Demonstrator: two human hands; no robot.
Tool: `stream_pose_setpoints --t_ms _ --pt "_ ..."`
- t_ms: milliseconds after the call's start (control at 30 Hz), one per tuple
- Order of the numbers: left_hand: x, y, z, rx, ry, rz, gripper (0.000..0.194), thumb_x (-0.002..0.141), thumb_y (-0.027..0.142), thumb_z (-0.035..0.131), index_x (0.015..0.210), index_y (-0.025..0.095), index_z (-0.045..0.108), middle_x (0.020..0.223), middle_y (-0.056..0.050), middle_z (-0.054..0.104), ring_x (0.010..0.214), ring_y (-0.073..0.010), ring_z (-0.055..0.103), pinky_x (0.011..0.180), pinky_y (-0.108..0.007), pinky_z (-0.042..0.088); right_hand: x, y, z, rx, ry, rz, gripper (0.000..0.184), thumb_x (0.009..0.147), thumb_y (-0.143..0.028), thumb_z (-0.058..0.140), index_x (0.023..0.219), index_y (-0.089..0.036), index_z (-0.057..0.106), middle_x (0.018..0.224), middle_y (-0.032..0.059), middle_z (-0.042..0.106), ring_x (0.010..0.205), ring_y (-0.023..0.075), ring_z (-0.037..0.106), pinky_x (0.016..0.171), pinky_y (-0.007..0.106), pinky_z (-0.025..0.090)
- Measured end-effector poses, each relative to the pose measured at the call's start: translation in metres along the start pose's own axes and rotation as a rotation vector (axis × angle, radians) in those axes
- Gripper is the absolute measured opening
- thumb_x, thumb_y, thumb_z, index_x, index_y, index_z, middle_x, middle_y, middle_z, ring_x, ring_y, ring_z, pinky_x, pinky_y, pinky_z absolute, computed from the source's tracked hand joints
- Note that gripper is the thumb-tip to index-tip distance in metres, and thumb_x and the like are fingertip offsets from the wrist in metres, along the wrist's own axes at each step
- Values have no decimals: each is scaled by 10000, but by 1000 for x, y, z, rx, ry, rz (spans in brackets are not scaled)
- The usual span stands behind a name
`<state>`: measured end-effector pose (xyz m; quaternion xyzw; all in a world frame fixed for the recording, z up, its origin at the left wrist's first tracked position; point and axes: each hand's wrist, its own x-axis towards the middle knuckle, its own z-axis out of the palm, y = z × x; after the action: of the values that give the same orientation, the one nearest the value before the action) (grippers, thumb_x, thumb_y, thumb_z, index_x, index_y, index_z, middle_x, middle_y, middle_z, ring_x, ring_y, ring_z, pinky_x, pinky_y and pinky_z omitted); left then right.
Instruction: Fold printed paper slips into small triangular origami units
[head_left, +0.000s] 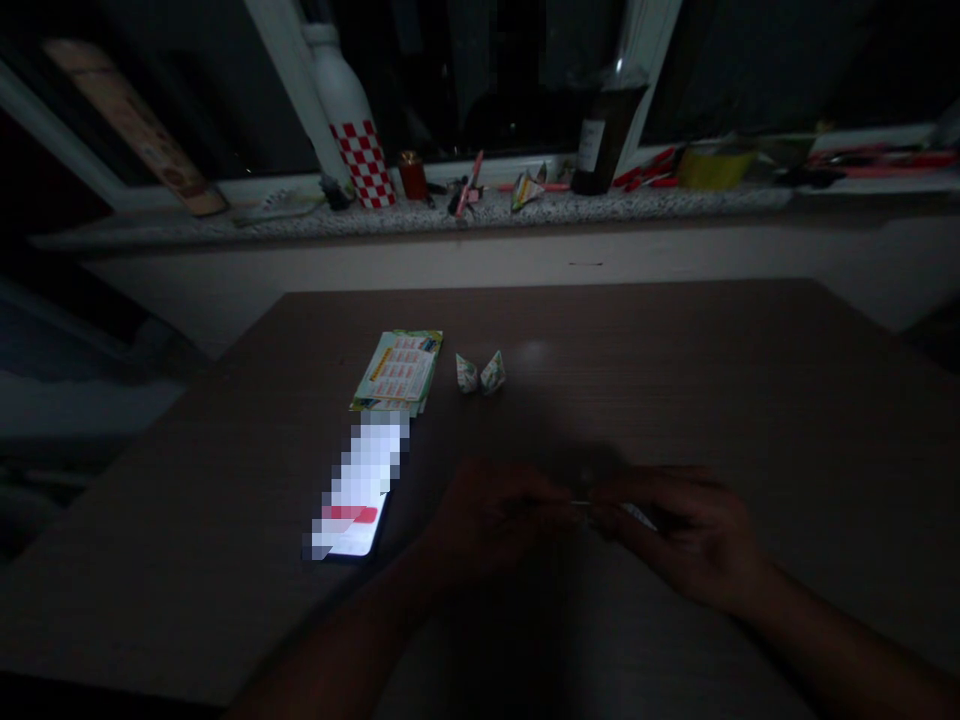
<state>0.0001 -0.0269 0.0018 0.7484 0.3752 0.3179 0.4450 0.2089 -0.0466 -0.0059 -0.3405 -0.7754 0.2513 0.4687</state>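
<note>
Low over the table, my left hand (499,510) and my right hand (686,530) meet with fingers pinched together. Between them is a small piece of folded paper (639,516), mostly covered by the fingers; a pale edge shows by my right thumb and a thin white line between the fingertips. Beyond my left hand stand two small folded paper pieces (480,374) with pointed tops, side by side. A stack of printed paper tickets (401,370) lies to their left. The dim light hides the details of the fingers.
A lit phone (360,490) lies left of my hands, close to the tickets. On the stone windowsill (420,222) stand a white bottle with red checks (356,130), a small orange jar (412,176), a dark cup (604,140) and a yellow roll (716,167).
</note>
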Motion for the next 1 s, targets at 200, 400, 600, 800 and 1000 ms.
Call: stream_pose_setpoints --t_ms 200,400,600,800,1000 --pt "2 1 2 -256 38 -234 146 769 277 678 715 141 675 582 1 676 530 -107 622 494 -183 452 0 0 1 -18 41 125 58 800 -145 652 807 -185 694 608 -13 706 462 95 634 446 158 501" --pt "3 0 2 -292 65 -249 153 748 289 705 714 142 686 562 10 665 520 -100 612 494 -182 444 1 3 4 -7 17 175 100 767 -196 694 867 -192 703 723 6 737 581 125 681 514 179 542" --pt "3 -4 8 -244 48 -182 159 794 296 664 754 144 691 623 0 663 557 -103 618 520 -189 466 1 6 8 -53 54 195 55 756 -181 685 807 -183 705 662 0 726 518 119 658 456 172 509" --pt "3 -7 14 -210 75 -168 202 828 310 624 729 136 657 611 9 635 551 -94 608 525 -177 455 -2 9 14 -60 148 243 166 732 -174 694 897 -186 675 717 6 733 586 130 680 526 181 537" --pt "3 -7 21 -228 101 -150 170 839 297 606 777 143 640 636 13 649 595 -97 626 549 -168 457 1 5 16 15 202 318 133 697 -154 710 808 -208 662 665 -21 701 550 109 649 500 163 513"
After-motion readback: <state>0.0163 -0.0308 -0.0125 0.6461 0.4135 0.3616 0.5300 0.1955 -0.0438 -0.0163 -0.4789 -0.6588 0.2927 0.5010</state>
